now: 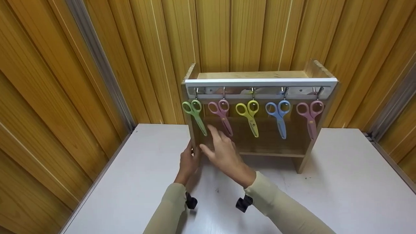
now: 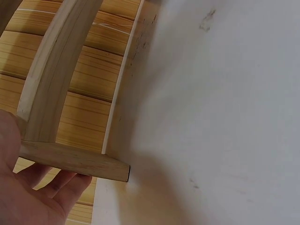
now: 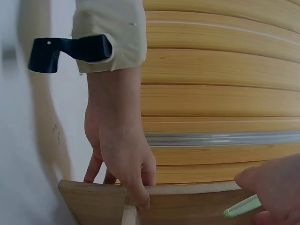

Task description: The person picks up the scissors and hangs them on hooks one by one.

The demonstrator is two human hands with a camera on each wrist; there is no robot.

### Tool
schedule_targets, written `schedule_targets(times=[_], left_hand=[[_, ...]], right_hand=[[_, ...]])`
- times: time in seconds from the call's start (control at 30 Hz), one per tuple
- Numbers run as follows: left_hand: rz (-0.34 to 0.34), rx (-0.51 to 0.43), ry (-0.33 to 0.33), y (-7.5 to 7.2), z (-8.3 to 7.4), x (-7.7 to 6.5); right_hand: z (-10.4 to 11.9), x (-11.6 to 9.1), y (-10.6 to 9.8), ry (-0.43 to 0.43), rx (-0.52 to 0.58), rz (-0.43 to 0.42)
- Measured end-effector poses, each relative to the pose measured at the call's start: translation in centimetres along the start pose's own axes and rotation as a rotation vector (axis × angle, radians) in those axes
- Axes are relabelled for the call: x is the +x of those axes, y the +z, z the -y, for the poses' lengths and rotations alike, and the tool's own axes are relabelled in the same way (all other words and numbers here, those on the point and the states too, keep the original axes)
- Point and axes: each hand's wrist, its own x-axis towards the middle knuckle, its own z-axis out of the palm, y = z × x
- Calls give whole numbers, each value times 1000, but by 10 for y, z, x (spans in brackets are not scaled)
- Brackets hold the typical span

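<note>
A small wooden rack stands on the white table, with a row of scissors hung from hooks. Low on its left side panel, my left hand grips the board; the right wrist view shows the thumb inside and fingers outside. My right hand hovers in front of the rack's left part, thumb and index finger spread. Nearest to it hang the green scissors, tilted, their tip between thumb and index finger without visible grip. Beside them hang pink scissors, partly behind that hand.
Yellow scissors, blue scissors and another pink pair hang further right. Behind the rack is a wood-panelled wall. The white table extends on both sides. Dark wrist mounts hang below the sleeves.
</note>
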Motion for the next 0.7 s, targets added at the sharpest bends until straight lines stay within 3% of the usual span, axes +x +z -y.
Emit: schedule_targets(times=[0.17, 0.43, 0.57, 0.7], left_hand=[[11, -15, -1, -1, -1, -1], [31, -41, -64, -4, -3, 3], [55, -56, -107, -5, -2, 3], [47, -32, -91, -8, 2, 0]], right_hand=[[-6, -22, -11, -71, -49, 42], [-35, -51, -27, -255, -129, 25], [-56, -67, -33, -290, -159, 37], [-80, -84, -40, -301, -191, 38]])
